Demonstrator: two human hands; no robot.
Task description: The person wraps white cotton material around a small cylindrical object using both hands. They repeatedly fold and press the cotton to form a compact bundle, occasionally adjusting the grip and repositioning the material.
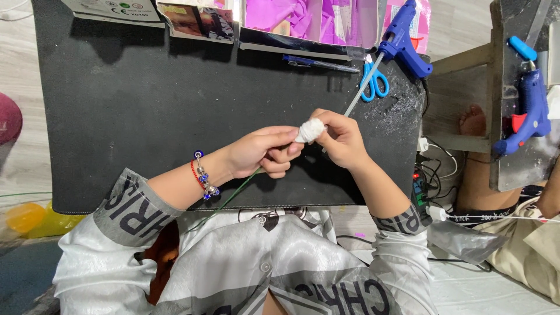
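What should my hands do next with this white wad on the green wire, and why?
Probably keep pinching the white wad with the right hand and press it tighter onto the green wire. The left hand holds the wire just below the wad, which looks loosely bunched at the wire's tip.

- Two hands at work: the left hand and the right hand, both pinching at one small white wad.
- One thin green wire, running down from the hands.
- Two blue glue guns: one glue gun at the mat's far edge, a second glue gun on the side stand.
- One pair of blue-handled scissors.
- One blue pen.
- One black mat.
- One beaded bracelet on the left wrist.
- One other person's bare foot, at the right.
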